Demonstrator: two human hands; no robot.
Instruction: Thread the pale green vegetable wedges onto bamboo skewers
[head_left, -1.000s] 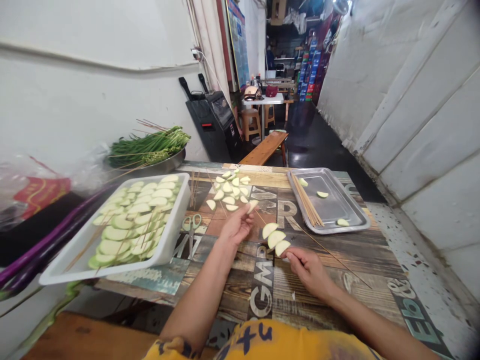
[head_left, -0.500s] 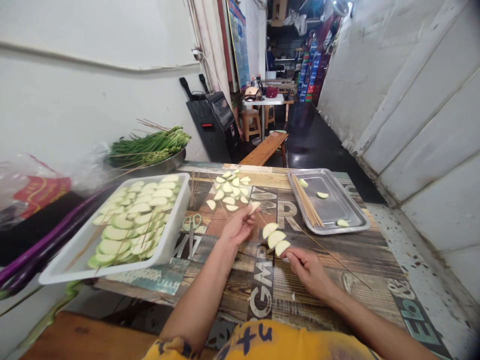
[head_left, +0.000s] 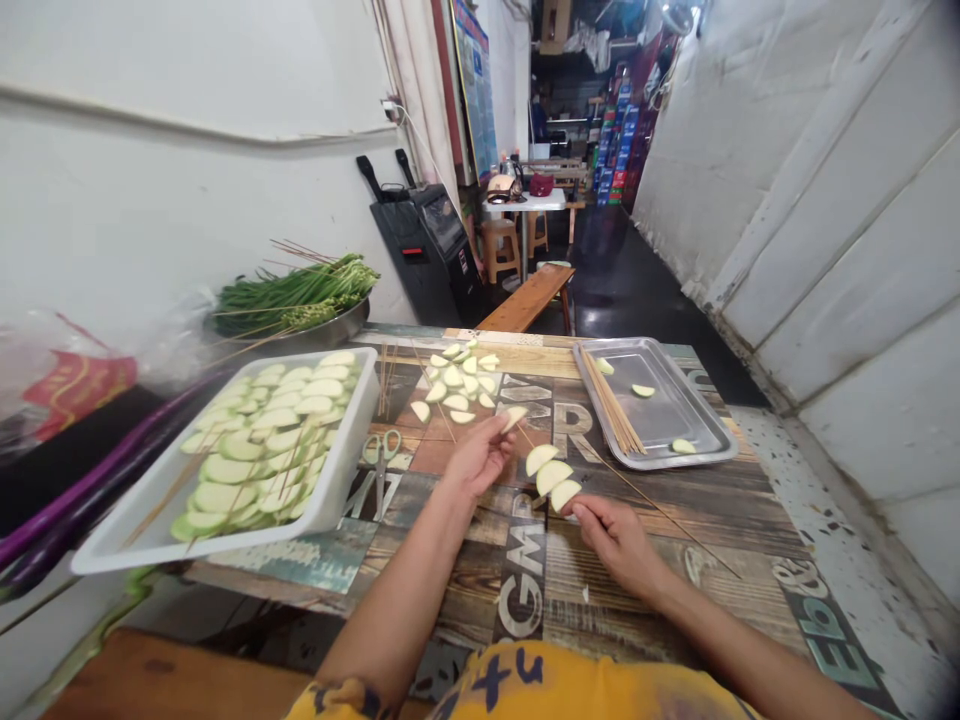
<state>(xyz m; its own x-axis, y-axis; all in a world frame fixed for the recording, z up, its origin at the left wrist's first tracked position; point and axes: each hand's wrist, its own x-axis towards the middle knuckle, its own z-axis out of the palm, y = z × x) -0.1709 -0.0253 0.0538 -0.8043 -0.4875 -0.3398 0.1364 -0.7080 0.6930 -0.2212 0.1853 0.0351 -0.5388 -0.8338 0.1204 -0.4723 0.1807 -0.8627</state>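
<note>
Left hand (head_left: 474, 458), fingers pinched on a single slice (head_left: 514, 417), is raised over the table (head_left: 697, 510) just left of the steel tray (head_left: 694, 440). Right hand (head_left: 616, 535), nearer than that tray, has its fingers clenched on a three-slice skewer (head_left: 553, 476) (slices overlapping). Loose slices (head_left: 457, 385) lie farther left of the tray.

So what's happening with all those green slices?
A person works at a table. Their right hand holds a skewer with three slices on it. Their left hand holds another slice at its tip. Loose slices lie beyond. A white tub of skewered slices sits left, and a tray with bare sticks sits right.
</note>
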